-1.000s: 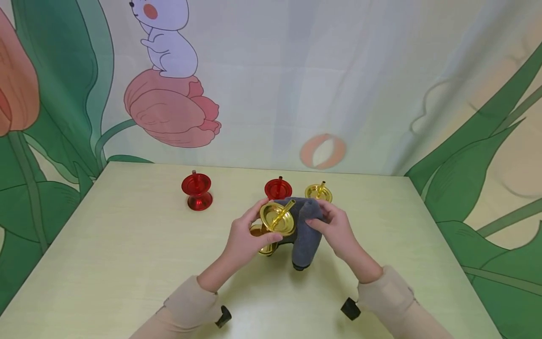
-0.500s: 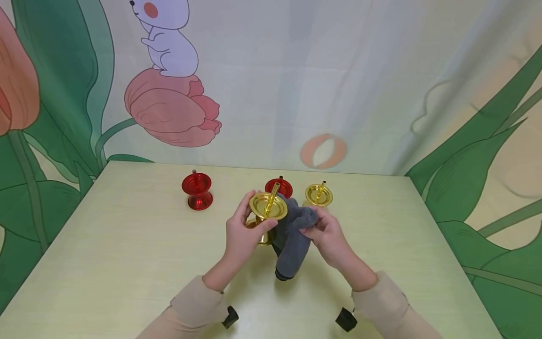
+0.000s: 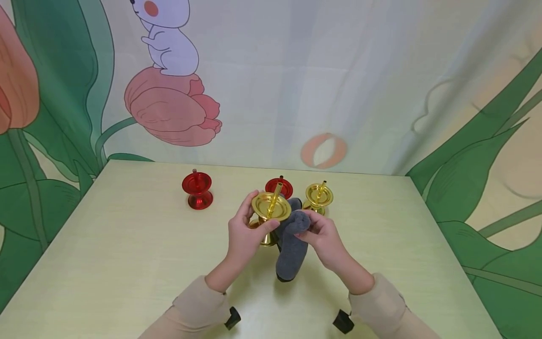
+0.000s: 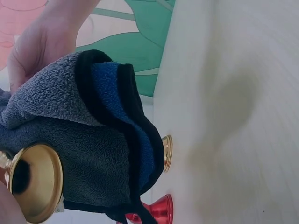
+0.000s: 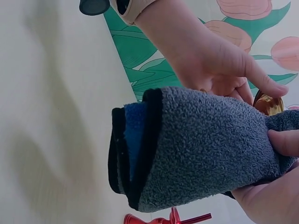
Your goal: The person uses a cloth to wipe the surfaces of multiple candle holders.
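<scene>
In the head view my left hand grips a shiny gold candle holder just under its dish, above the table. The holder is nearly upright, with a thin tube standing in its dish. My right hand pinches a folded grey cloth right beside the holder, and the cloth's lower end hangs down. The left wrist view shows the holder's round foot against the dark cloth, whose folds reveal a blue side and black edging. Whether the cloth presses on the holder's stem is hidden.
Behind the hands stand a second gold candle holder and a red one, partly covered. Another red candle holder is farther left on the pale table. A printed curtain hangs behind the table's back edge.
My left hand has turned the gold holder more upright and raised its dish slightly. My right hand and the cloth have shifted left, uncovering more of the gold holder behind.
</scene>
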